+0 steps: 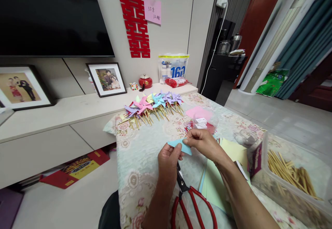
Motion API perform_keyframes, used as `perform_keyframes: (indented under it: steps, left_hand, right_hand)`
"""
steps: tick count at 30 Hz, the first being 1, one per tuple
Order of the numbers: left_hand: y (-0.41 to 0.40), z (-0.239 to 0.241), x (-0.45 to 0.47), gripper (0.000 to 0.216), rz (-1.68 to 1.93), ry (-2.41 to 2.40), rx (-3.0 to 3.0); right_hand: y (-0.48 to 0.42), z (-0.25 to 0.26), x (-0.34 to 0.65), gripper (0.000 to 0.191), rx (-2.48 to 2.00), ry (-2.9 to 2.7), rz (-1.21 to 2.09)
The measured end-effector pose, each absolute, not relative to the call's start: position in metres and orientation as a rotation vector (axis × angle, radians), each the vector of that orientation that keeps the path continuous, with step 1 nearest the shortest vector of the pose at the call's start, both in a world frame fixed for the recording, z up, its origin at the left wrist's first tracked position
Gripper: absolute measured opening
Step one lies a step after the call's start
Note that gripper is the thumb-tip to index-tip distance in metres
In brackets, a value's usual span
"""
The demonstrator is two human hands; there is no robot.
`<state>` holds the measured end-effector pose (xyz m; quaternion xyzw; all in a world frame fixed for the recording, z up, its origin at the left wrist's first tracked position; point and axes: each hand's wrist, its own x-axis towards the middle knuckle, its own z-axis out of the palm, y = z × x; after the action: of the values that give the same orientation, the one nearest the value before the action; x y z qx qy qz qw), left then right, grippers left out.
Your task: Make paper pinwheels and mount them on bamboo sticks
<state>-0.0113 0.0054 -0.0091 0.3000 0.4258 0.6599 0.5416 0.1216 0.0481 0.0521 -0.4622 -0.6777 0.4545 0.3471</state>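
Scissors [193, 201] lie on the surface [140, 163]; blue paper [178, 145] held above it.
Left hand [168, 161] fingers pinch the paper's lower edge; right hand [202, 142] fingers pinch its top edge; stick box [287, 177] far right.

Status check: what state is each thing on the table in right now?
blue paper: held above the table, pinched by fingers of left hand and right hand.
scissors: lying on the table, untouched, blades partly hidden behind the left hand.
pinwheels: assembled, lying in a row.
stick box: open, sticks inside.
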Motion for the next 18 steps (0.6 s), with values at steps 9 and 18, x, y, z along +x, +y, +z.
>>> perform_keyframes:
  steps: [9, 18]
  left_hand:
    - [0.008, -0.012, -0.014, 0.023, 1.579, 1.024, 0.709]
    - [0.021, -0.021, -0.035, 0.039, 1.585, 0.635, 0.271]
  right_hand:
    - [0.042, 0.058, 0.121, 0.016, -1.236, -1.856, 0.99]
    - [-0.011, 0.085, 0.112, 0.018, -1.39, -2.158, 0.544]
